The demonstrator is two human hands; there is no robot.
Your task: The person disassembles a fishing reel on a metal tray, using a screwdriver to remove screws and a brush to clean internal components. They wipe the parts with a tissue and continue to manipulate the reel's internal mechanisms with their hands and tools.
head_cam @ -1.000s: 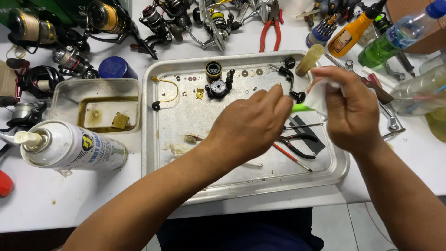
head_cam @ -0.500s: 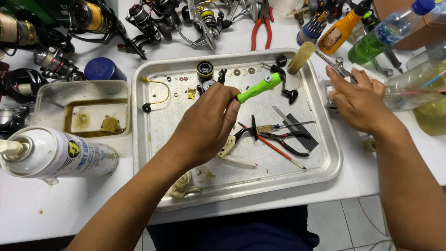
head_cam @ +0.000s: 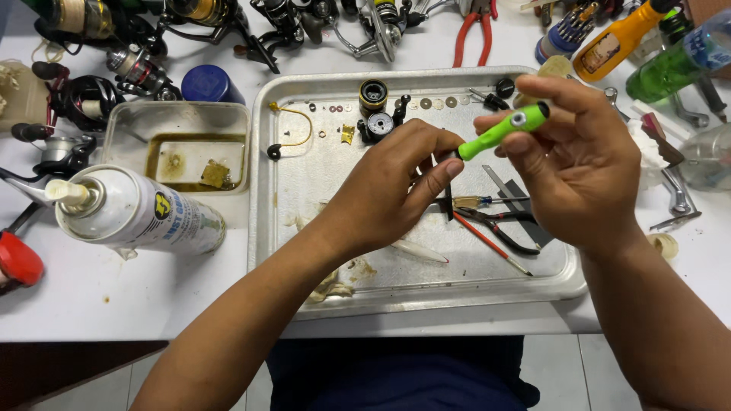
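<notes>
My right hand (head_cam: 582, 164) grips the green handle of a small screwdriver (head_cam: 503, 129) above a metal tray (head_cam: 415, 297). My left hand (head_cam: 392, 190) pinches the dark shaft end of the same screwdriver, fingers closed around something small that I cannot make out. Beneath the hands lie black tweezers (head_cam: 506, 228), a thin red-handled tool (head_cam: 491, 242) and a small yellow-handled screwdriver (head_cam: 487, 201). Small reel parts sit at the tray's far edge: a black spool (head_cam: 373, 94), a black geared piece (head_cam: 378, 124), washers (head_cam: 438, 102) and a brass wire bail (head_cam: 293, 125).
A white spray can (head_cam: 141, 213) lies left of the tray beside a plastic tub (head_cam: 179, 125) with oily liquid. Fishing reels (head_cam: 91, 91) crowd the back left. Red pliers (head_cam: 472, 34), an orange bottle (head_cam: 617, 38) and a green bottle (head_cam: 674, 65) stand at the back right.
My right hand came back from the table's right side and took the green screwdriver's handle. My left hand slid from the handle down to the shaft, and the tool rose above the tray.
</notes>
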